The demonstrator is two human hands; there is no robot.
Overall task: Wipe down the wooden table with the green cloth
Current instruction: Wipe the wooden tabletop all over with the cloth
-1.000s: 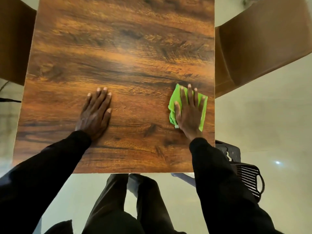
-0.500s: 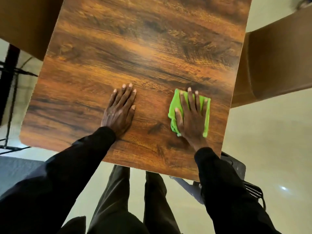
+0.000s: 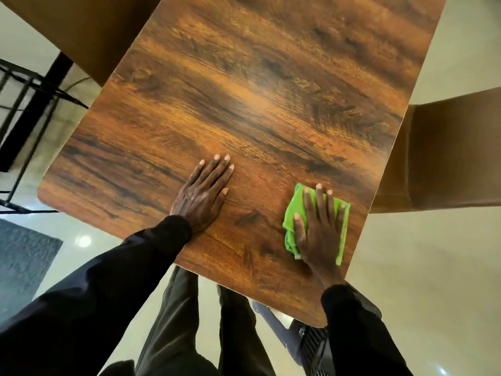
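Note:
The wooden table [image 3: 257, 90] has a dark brown grained top and fills the middle of the view. A folded green cloth [image 3: 291, 213] lies near the table's front right corner. My right hand [image 3: 321, 229] presses flat on the cloth with fingers spread, covering most of it. My left hand [image 3: 204, 192] rests flat on the bare wood to the left of the cloth, fingers together and holding nothing. Both arms wear black sleeves.
A brown chair [image 3: 447, 153] stands against the table's right edge, another brown chair [image 3: 81, 31] at the far left corner. A black metal frame [image 3: 24, 104] is at left, a grey rug [image 3: 21, 261] on the floor, a dark plastic chair [image 3: 306, 346] under the front edge.
The view has swung left, so the table now looks turned. My right hand has slid the cloth toward the front right corner. My left hand stays flat on the wood.

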